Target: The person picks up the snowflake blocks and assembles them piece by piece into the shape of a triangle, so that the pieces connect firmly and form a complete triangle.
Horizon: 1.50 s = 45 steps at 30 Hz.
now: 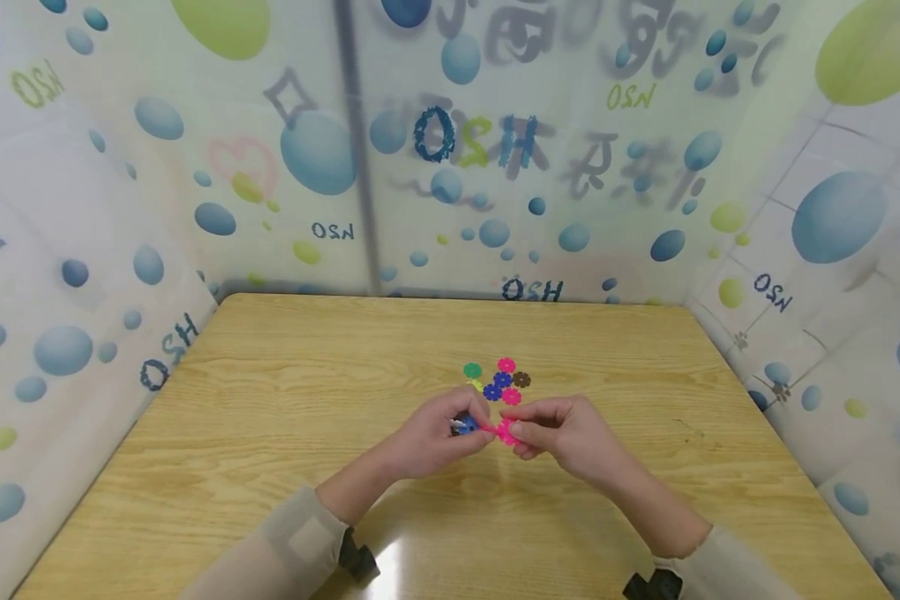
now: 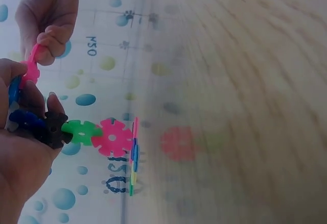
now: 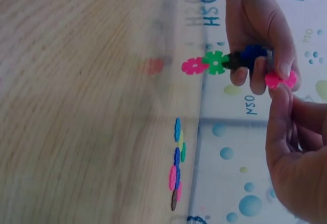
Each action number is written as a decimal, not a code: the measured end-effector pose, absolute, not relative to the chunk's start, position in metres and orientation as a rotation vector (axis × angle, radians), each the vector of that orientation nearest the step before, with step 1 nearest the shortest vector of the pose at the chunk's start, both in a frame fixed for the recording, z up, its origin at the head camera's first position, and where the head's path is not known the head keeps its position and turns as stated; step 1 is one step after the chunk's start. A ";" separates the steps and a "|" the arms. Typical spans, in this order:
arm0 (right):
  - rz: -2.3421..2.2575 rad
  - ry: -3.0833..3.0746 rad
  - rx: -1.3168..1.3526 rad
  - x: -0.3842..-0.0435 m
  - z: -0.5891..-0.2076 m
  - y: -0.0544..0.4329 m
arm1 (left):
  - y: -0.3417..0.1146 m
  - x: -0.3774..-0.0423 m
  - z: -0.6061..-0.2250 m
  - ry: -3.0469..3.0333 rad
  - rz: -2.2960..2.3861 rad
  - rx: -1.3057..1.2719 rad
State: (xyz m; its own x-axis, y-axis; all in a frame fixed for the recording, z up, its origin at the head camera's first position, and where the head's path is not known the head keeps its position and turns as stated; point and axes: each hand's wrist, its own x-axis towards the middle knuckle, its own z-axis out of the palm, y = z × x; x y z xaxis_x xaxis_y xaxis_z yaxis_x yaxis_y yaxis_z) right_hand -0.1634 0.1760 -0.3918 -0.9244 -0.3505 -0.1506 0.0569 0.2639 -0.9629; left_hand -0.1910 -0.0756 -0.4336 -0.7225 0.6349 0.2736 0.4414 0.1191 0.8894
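Nearest are two beige sleeves [image 1: 288, 542], each with a dark wrist mount [image 1: 357, 558] at the cuff. Beyond them both bare hands meet above the tabletop [image 1: 607, 354]. The left hand [image 1: 437, 435] has its fingers curled round a chain of notched plastic discs, thumb and forefinger pinching at its pink upper end. The right hand [image 1: 570, 435] pinches a pink disc [image 1: 507, 432] between thumb and fingers, right against the left fingertips; whether this disc is slotted into the chain is hard to tell.

Down from the left palm, the wrist views show the chain running through a dark blue disc [image 2: 25, 122], a black disc [image 2: 54, 130], a green disc [image 2: 80, 132] and a pink end disc [image 2: 113, 138], which hangs just above the tabletop, reflected in its sheen.

Past the hands lies a loose cluster of flat discs: two pink, two dark blue, a brown disc [image 1: 521, 380], a loose green disc [image 1: 472, 369], a yellow disc partly hidden by the left hand, and a lighter blue disc [image 3: 177, 129]. Farthest back, pale curtains [image 1: 270, 242] printed with blue and green dots and reversed H2O lettering enclose the tabletop.
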 end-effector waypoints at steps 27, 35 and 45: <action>-1.851 2.072 -0.141 -0.174 -0.402 0.173 | -0.082 -0.197 -0.429 2.251 1.656 0.846; -1.872 2.023 -0.151 -0.176 -0.403 0.174 | -0.081 -0.198 -0.431 2.266 1.668 0.838; -1.867 2.014 -0.181 -0.179 -0.403 0.173 | -0.078 -0.201 -0.430 2.339 1.614 0.697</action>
State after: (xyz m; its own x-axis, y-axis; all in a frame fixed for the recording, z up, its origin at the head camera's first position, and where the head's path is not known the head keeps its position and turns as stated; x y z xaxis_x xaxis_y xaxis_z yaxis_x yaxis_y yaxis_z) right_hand -0.1794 0.1727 -0.4034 -0.9169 -0.3499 -0.1921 0.1650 0.1059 -0.9806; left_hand -0.2006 -0.0783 -0.4298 -0.8647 0.4944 0.0890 0.2586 0.2862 0.9226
